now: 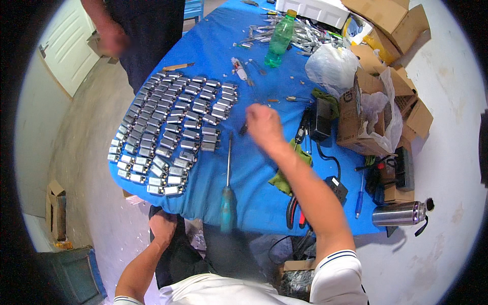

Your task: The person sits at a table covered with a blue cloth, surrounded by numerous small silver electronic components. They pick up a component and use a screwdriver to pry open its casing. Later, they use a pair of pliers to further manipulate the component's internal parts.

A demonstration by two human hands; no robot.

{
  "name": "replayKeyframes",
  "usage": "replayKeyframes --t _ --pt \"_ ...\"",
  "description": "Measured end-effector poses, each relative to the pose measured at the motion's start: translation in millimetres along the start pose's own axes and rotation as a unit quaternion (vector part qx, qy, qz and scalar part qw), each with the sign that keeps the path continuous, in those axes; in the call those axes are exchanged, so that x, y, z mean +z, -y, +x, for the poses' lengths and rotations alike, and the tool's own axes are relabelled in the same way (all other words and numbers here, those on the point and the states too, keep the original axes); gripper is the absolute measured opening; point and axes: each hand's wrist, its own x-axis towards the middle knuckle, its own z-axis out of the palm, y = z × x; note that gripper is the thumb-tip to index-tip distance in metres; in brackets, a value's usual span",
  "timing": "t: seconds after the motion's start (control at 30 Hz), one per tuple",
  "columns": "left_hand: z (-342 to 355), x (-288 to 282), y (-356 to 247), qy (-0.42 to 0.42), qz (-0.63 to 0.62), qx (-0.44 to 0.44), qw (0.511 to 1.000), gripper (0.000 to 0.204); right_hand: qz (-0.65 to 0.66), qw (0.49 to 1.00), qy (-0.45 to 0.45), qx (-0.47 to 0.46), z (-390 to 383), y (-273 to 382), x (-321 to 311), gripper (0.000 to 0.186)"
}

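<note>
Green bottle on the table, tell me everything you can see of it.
The green bottle looks like see-through plastic, its body narrowing to a neck closed by an orange-yellow cap. It appears to stand upright on the blue cloth, beside a heap of slim metallic pieces and left of a whitish plastic bag. Nobody is touching it; whether it touches the heap or holds liquid, I can't tell.

A person (223,285) is wearing a white short-sleeved shirt (208,292) and dark trousers (175,259). Thin dark stripes (336,256) are circling the hem of the right sleeve (336,279), while a dark line is edging the left sleeve (126,302), which is only partly showing at lower left. The right hand (264,124) and left hand (162,226) are appearing bare.
</note>
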Motion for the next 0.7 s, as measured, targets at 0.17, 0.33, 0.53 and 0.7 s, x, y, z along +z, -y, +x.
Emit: replayKeyframes --t 0.17,0.33,0.53,0.7 --pt "2 15 9 0.002 -0.015 -0.009 1.000 0.021 -0.065 0.984 -0.033 0.160 53 -95 -36 0.017" --pt "6 11 0 0.073 -0.121 -0.086 0.986 0.041 -0.118 0.968 -0.044 0.215 121 -176 -65 0.026" --pt "-8 41 26 0.155 -0.282 -0.171 0.931 0.048 -0.175 0.972 -0.034 0.155 176 -262 -67 0.036" --pt "-17 44 27 0.242 -0.166 -0.184 0.938 0.049 -0.210 0.965 0.021 0.157 216 -283 -41 0.048"
